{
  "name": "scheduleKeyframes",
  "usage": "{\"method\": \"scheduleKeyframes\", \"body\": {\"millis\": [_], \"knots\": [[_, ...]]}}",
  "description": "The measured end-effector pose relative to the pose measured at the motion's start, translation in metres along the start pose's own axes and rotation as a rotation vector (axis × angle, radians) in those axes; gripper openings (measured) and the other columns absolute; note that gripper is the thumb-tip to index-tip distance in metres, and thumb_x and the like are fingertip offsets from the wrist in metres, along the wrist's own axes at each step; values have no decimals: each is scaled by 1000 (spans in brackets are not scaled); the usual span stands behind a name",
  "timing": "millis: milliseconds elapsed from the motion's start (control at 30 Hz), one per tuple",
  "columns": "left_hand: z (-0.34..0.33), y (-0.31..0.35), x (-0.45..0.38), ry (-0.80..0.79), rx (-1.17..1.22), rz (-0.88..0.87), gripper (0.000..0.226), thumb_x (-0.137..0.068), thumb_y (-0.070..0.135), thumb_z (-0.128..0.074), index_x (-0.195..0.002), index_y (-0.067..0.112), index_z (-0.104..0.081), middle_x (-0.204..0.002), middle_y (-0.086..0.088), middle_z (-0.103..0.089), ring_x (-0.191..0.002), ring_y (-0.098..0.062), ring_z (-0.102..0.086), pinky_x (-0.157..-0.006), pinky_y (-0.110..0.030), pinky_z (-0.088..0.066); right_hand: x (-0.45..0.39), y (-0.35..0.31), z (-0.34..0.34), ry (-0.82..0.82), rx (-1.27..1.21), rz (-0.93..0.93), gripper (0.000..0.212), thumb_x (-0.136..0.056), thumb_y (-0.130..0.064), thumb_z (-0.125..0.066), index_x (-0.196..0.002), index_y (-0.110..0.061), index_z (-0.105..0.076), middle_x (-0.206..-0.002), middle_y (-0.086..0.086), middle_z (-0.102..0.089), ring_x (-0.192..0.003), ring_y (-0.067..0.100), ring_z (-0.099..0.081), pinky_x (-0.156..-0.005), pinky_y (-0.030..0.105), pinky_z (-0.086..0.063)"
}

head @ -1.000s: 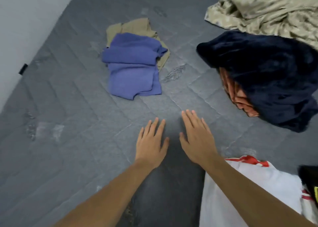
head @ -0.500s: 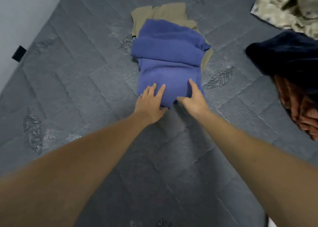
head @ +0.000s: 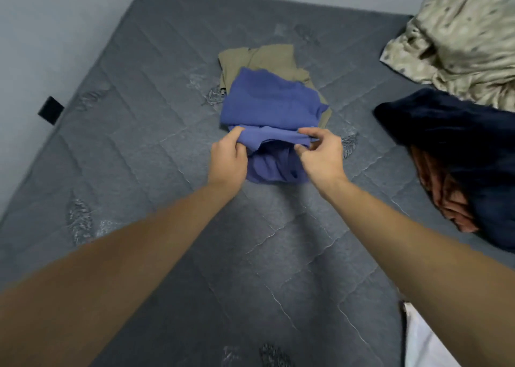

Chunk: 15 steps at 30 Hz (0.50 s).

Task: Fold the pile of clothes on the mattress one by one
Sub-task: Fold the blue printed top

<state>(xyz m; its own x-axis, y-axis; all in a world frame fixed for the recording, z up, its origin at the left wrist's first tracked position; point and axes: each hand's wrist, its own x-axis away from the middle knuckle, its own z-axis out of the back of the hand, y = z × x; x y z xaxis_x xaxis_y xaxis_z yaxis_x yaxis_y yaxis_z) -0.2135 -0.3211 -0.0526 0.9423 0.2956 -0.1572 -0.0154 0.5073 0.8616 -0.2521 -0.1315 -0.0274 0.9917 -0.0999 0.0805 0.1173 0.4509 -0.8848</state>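
A blue garment [head: 267,107] lies crumpled in the middle of the grey mattress [head: 139,149], on top of an olive-tan garment [head: 264,60]. My left hand [head: 228,160] grips the near edge of the blue garment on its left side. On the right side my right hand [head: 317,155] pinches the same edge between thumb and fingers. The edge is lifted a little off the mattress, and the cloth below it hangs in folds between my hands.
A dark navy fleece [head: 457,155] covers an orange-red garment [head: 446,202] at the right. A beige patterned sheet [head: 457,40] lies bunched at the back right. White cloth [head: 423,341] shows at the bottom right corner. A wall borders the mattress at left and back.
My hands went from flat on the bare mattress to the blue garment, took hold of its near edge and lifted it. The view shifted forward.
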Motion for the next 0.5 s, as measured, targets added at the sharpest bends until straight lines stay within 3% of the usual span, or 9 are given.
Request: {"method": "scheduleKeyframes", "body": {"millis": [67,133,233,367,500], "knots": [[28,38,-13,31,53,-7,20,-87,-3,-38,-86,3,-57,-76,-13,-61,-71,-14,-47,-63,-39,-43,8,-45,20,-26,-19,22,33,-84,-1,-75,-115,-12,-74,-92,1,-69,-70,1,-58,-79,15,-52],[61,84,-23,53,94,-10,25,-85,-4,-37,-87,6,-60,-78,-5,-63,-74,-12,-49,-67,-29,-43,21,-92,43,-44,-21,65,26,-83,-1,-78,-105,-13,-75,-80,-3,-66,-64,0,-55,-68,9,-46],[114,154,-24,59,122,-20,31,-86,-10,-38,-81,10,-60,-71,9,-56,-66,-3,-46,-63,-19,-39,51,-157,79,-46,-6,159,16,-85,-4,-77,-86,-19,-72,-77,0,-66,-66,8,-56,-66,18,-45],[185,242,0,0,118,-71,31,-88,-8,-40,-74,15,-56,-67,10,-50,-60,3,-38,-59,-20,-34,101,-230,132,-37,36,234,18,-93,-11,-68,-79,-22,-65,-71,-9,-63,-67,8,-54,-61,19,-41],[255,330,45,0,109,-101,42,-96,0,-49,-64,27,-47,-62,7,-41,-61,-8,-32,-59,-30,-28,159,-296,181,-20,45,319,17,-97,-10,-61,-83,-18,-60,-69,-6,-55,-64,8,-46,-62,26,-38]]}}
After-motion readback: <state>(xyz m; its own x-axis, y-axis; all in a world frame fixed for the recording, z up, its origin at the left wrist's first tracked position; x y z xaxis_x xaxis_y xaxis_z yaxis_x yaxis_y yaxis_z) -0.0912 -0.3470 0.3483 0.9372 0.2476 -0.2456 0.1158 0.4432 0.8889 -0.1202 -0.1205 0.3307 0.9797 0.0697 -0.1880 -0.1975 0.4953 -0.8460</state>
